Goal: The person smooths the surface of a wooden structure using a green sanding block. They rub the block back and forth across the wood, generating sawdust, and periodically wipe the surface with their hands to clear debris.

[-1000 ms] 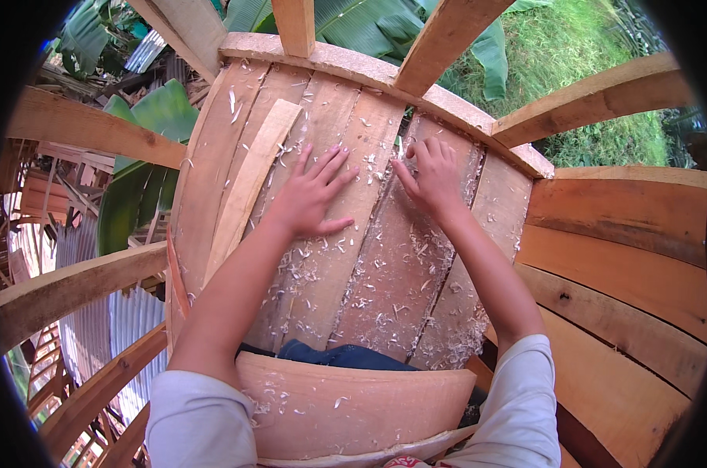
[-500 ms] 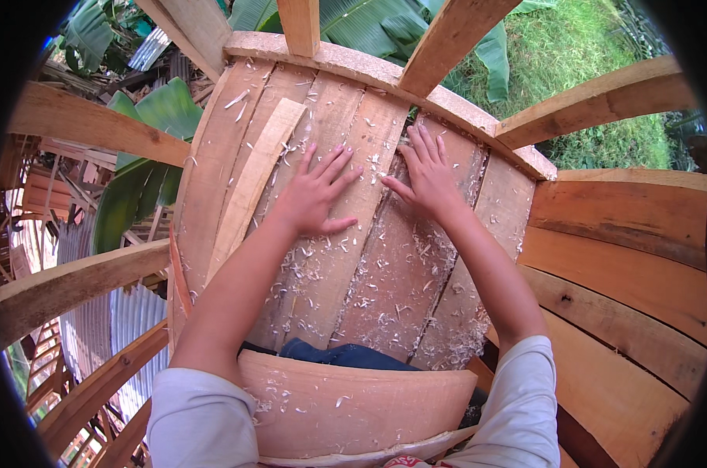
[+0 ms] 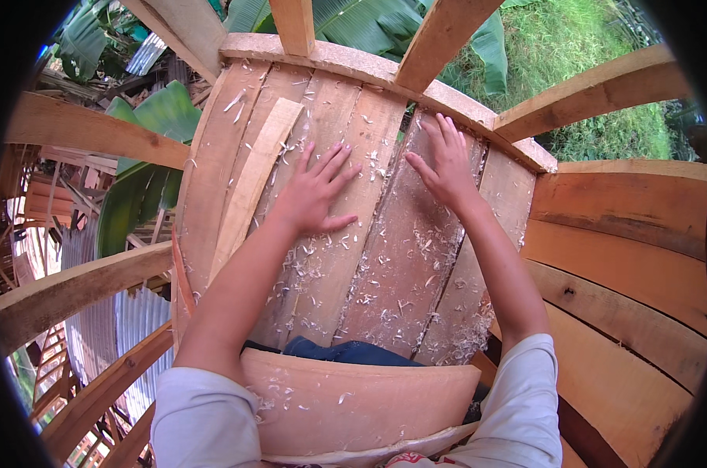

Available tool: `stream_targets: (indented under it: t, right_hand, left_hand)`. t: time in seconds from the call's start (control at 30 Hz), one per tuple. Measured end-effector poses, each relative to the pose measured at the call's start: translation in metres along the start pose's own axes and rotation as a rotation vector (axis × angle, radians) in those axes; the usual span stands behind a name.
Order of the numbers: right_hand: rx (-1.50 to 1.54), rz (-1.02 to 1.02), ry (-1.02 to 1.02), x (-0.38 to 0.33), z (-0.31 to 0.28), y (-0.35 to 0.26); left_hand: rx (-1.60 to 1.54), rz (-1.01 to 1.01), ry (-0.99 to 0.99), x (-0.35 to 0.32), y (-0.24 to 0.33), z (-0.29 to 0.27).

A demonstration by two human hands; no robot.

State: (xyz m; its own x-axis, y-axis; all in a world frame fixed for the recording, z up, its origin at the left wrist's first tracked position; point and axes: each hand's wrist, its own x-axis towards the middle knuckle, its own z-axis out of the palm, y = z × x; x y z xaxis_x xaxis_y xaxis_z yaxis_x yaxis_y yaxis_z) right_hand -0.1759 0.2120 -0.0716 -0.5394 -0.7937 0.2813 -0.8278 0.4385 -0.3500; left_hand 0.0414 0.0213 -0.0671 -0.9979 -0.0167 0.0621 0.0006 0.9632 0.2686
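Observation:
My left hand [image 3: 316, 191] lies flat on the reddish wooden planks [image 3: 346, 288], fingers spread and holding nothing. To its left lies a long pale wood strip [image 3: 258, 178], not in its grip. My right hand [image 3: 447, 165] is farther right, over a darker plank [image 3: 404, 261] by a gap between boards. Its fingers are stretched out and its thumb stands apart; whether the palm rests on the wood I cannot tell. Curled wood shavings [image 3: 316, 269] are scattered over the planks. Close to my body a smooth board [image 3: 361, 402] crosses in front of dark blue cloth [image 3: 349, 352].
A raised beam [image 3: 353, 69] edges the far side, with upright posts [image 3: 293, 27] and slanted timbers [image 3: 439, 47] rising from it. Plank siding [image 3: 615, 257] stands at the right. Curved timbers [image 3: 80, 288] and corrugated metal sheets [image 3: 139, 335] lie left, grass [image 3: 541, 70] beyond.
My right hand has slid right and slightly away, off the gap and over the darker plank, its fingers closer together. My left hand has stayed in place.

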Motion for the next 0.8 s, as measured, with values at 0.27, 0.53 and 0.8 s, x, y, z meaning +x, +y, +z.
stream_targets:
  t: [0.27,0.53,0.8]
  right_hand:
    - [0.213,0.589,-1.439,-0.038,-0.074,0.018]
    - [0.048,0.336,-1.325,-0.024,-0.042,-0.030]
    - [0.103,0.260,-0.657,0.002,-0.051,-0.022]
  left_hand:
    - [0.035,0.001,0.015,-0.004,-0.005,0.005]
    - [0.011,0.020,0.041,-0.003,-0.004,0.004]
    - [-0.003,0.006,0.045,-0.005,-0.006,0.004]
